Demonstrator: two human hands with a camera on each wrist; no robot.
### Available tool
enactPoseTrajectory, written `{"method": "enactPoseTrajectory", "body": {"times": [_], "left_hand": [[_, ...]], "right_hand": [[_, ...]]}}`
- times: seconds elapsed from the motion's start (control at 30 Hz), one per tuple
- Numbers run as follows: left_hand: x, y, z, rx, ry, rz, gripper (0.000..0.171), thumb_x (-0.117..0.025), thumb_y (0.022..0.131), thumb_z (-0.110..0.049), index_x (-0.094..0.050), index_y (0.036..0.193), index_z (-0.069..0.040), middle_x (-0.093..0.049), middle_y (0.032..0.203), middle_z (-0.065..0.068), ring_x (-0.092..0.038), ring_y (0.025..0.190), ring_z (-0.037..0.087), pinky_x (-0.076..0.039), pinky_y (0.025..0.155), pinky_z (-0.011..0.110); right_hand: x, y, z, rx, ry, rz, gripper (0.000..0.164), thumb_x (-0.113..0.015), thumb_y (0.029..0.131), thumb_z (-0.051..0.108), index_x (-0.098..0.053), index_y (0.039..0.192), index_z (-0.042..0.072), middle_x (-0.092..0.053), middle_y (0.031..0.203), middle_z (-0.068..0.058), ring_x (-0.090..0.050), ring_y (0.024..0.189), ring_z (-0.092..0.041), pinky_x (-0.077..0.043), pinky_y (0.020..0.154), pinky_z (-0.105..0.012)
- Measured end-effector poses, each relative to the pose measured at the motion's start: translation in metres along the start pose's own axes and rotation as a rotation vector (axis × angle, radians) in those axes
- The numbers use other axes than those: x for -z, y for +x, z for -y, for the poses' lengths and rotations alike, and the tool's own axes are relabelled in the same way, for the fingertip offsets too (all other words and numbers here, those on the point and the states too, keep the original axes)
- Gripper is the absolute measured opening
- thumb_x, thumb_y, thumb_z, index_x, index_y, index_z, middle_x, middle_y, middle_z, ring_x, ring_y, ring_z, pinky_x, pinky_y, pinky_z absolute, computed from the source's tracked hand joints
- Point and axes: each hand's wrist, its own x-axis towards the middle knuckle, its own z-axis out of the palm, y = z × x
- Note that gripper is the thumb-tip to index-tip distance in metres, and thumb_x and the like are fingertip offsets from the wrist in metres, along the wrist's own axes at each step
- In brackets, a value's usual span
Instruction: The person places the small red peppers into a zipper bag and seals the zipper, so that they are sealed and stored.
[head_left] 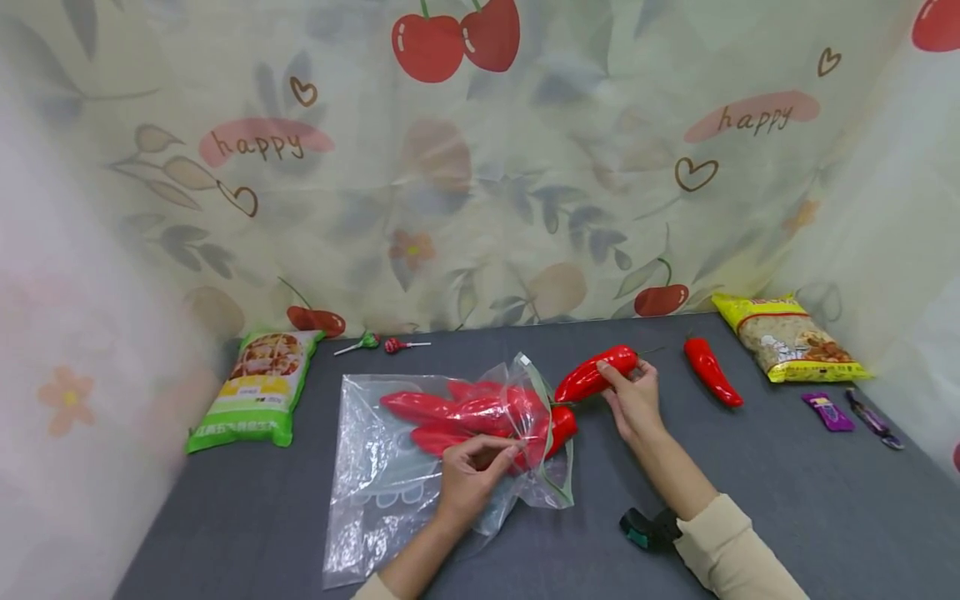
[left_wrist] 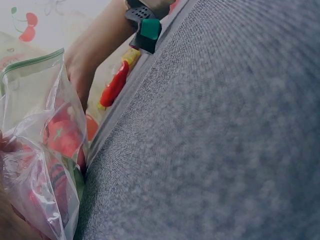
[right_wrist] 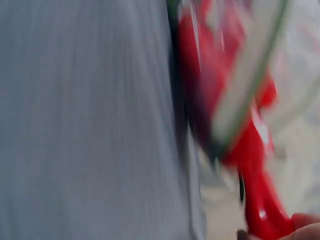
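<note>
Crinkly clear zip bag (head_left: pixel 356 500) on the grey worktop (head_left: pixel 757 508), shiny red peppers (head_left: pixel 480 412) inside, left-hand grip (head_left: pixel 472 471) pinched on it near the mouth. By that opening, the right-hand grip (head_left: pixel 636 400) is clamped on a glossy, plump held pepper (head_left: pixel 588 375), also red, at its stem end. Another loose pepper (head_left: pixel 711 372) lies further right.

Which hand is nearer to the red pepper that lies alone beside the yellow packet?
The right hand: just left of the lone pepper, not touching it, holding another pepper. The left hand is farther left, pinching the clear bag.
</note>
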Motion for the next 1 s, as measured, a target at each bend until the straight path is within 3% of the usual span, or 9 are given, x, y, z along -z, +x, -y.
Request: {"method": "enactPoseTrajectory", "body": {"times": [0.17,0.23,0.33,0.37,0.53,0.6,0.8,1.0], "left_hand": [[-0.001,0.000,0.002,-0.037,-0.008,-0.001,0.008,-0.063,0.080,0.008,-0.065,0.087,0.012,-0.067,0.083,0.027,-0.065,0.068,0.038,-0.055,0.059,0.022],[-0.001,0.000,0.002,-0.052,-0.009,-0.006,0.009,-0.063,0.080,0.008,-0.065,0.088,0.012,-0.067,0.084,0.027,-0.067,0.071,0.034,-0.055,0.062,0.022],[-0.002,0.001,0.002,-0.070,-0.003,-0.014,0.010,-0.063,0.080,0.009,-0.065,0.089,0.012,-0.067,0.084,0.027,-0.068,0.074,0.029,-0.055,0.065,0.021],[-0.002,0.002,0.001,-0.073,-0.002,-0.015,0.010,-0.063,0.080,0.009,-0.065,0.089,0.012,-0.067,0.085,0.027,-0.068,0.074,0.029,-0.055,0.066,0.021],[-0.002,0.003,-0.002,-0.070,-0.001,-0.016,0.010,-0.062,0.080,0.009,-0.065,0.089,0.012,-0.067,0.084,0.027,-0.068,0.073,0.028,-0.055,0.067,0.018],[-0.002,0.003,-0.003,-0.067,0.003,-0.025,0.010,-0.063,0.080,0.009,-0.065,0.089,0.013,-0.067,0.084,0.028,-0.069,0.074,0.021,-0.055,0.067,0.018],[-0.001,0.004,-0.006,-0.048,0.023,-0.056,0.009,-0.065,0.078,0.008,-0.065,0.087,0.012,-0.066,0.081,0.028,-0.065,0.074,0.003,-0.054,0.066,0.017],[0.001,0.005,-0.006,-0.048,0.022,-0.060,0.009,-0.065,0.078,0.009,-0.065,0.086,0.013,-0.066,0.080,0.028,-0.065,0.073,0.003,-0.054,0.065,0.018]], "right_hand": [[-0.012,-0.007,-0.019,0.003,-0.064,0.014,0.052,-0.056,0.090,0.008,-0.017,0.121,0.021,-0.041,0.103,0.001,-0.058,0.081,-0.006,-0.053,0.071,-0.022],[-0.008,-0.008,-0.020,-0.003,-0.086,0.026,0.035,-0.052,0.093,0.016,-0.027,0.117,0.021,-0.047,0.098,0.003,-0.058,0.077,-0.005,-0.052,0.069,-0.022],[-0.002,-0.009,-0.017,0.003,-0.094,0.038,0.007,-0.047,0.096,0.023,-0.044,0.100,0.018,-0.055,0.088,0.009,-0.058,0.074,-0.003,-0.051,0.068,-0.022],[0.000,-0.010,-0.016,0.008,-0.087,0.044,0.007,-0.046,0.096,0.022,-0.048,0.095,0.016,-0.057,0.084,0.010,-0.058,0.074,-0.003,-0.051,0.068,-0.023],[0.003,-0.017,-0.018,-0.008,-0.095,0.130,0.006,-0.048,0.094,0.010,-0.053,0.092,0.010,-0.061,0.080,0.008,-0.060,0.077,-0.004,-0.052,0.074,-0.021],[0.000,-0.020,-0.023,-0.021,-0.188,0.185,0.007,-0.053,0.092,0.009,-0.055,0.097,0.004,-0.063,0.080,0.009,-0.061,0.076,-0.004,-0.052,0.074,-0.020],[-0.007,-0.025,-0.036,0.016,-0.571,0.317,0.033,-0.066,0.084,0.017,-0.059,0.106,-0.007,-0.067,0.076,0.010,-0.061,0.072,-0.003,-0.051,0.067,-0.017],[-0.003,-0.021,-0.034,0.051,-0.651,0.387,0.037,-0.067,0.084,0.023,-0.063,0.105,-0.007,-0.069,0.079,0.007,-0.062,0.074,-0.005,-0.052,0.067,-0.017]]}}
